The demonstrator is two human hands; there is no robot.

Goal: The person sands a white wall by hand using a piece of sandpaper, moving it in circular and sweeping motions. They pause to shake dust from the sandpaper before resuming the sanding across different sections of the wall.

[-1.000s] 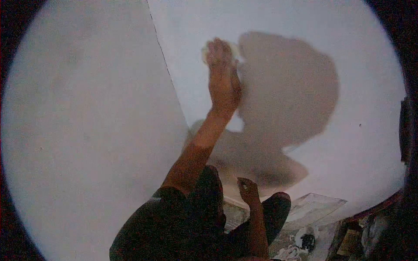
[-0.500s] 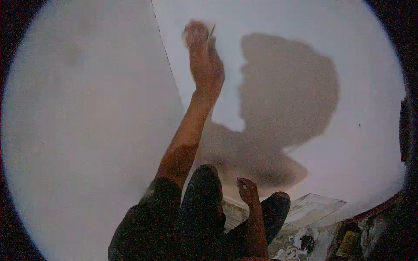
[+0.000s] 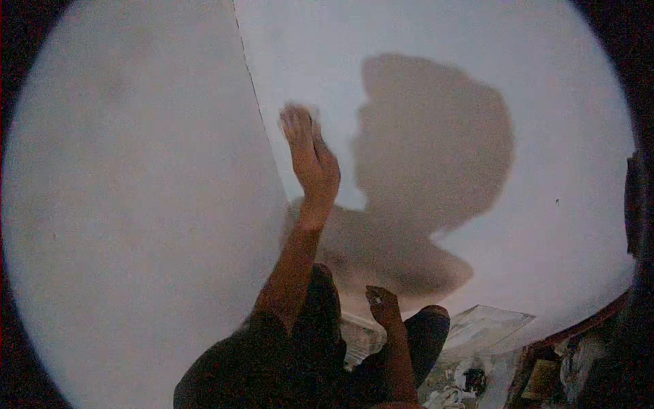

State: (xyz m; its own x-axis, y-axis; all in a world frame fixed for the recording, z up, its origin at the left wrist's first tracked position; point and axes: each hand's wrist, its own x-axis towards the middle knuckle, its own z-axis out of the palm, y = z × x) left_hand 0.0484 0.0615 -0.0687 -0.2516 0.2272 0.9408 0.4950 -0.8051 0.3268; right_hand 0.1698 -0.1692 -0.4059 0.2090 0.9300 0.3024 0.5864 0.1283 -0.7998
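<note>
My left hand (image 3: pixel 310 146) is raised against the white wall (image 3: pixel 320 41), just right of the dark corner line. Its fingers are pressed together over a thin, pale piece that barely shows at the blurred fingertips. Lower down, my right hand (image 3: pixel 383 303) hangs near my knee (image 3: pixel 436 315) with its fingers curled. A small pale spot shows between those fingers; I cannot make out what it is. A large shadow (image 3: pixel 436 143) of a head and shoulders falls on the wall right of my left hand.
A greyish wall surface (image 3: pixel 136 170) fills the left side. At the lower right lie a pale, smeared sheet (image 3: pixel 487 327), a dark round thing amid white material (image 3: pixel 471 380) and a yellowish-brown object (image 3: pixel 543 379). A dark object (image 3: pixel 633 204) stands at the right edge.
My left hand first moved up and left, then came back down along the wall near the corner line. My right hand has hardly moved. The head shadow has shifted slightly left.
</note>
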